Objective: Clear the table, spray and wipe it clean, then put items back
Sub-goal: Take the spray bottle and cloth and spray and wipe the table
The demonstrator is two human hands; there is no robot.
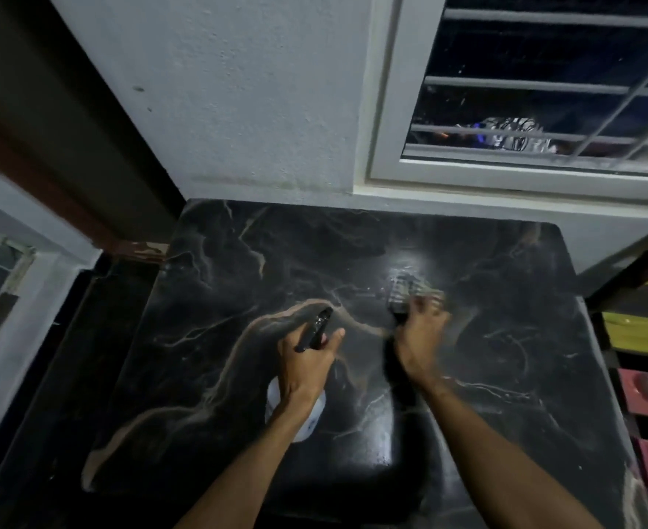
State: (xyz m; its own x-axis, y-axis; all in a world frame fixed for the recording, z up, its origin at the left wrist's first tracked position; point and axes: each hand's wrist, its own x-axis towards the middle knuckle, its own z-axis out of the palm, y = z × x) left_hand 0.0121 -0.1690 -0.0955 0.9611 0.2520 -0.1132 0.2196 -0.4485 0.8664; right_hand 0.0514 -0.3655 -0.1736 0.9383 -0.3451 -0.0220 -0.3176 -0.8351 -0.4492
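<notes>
White spray bottle [309, 414] in left hand [307, 360], contents unseen.

The square black tabletop [208, 299] is patterned with marble-like veining — thin pale lines and one broad tan vein curving across it. A black trigger head over a white body is shown on the plastic spray bottle [307, 410]. A dark cloth with a pale checked section [402, 295] is seen blurred. The rough plaster wall [238, 101] is finished in white. The barred window frame [387, 108] is painted white — dark panes behind.
</notes>
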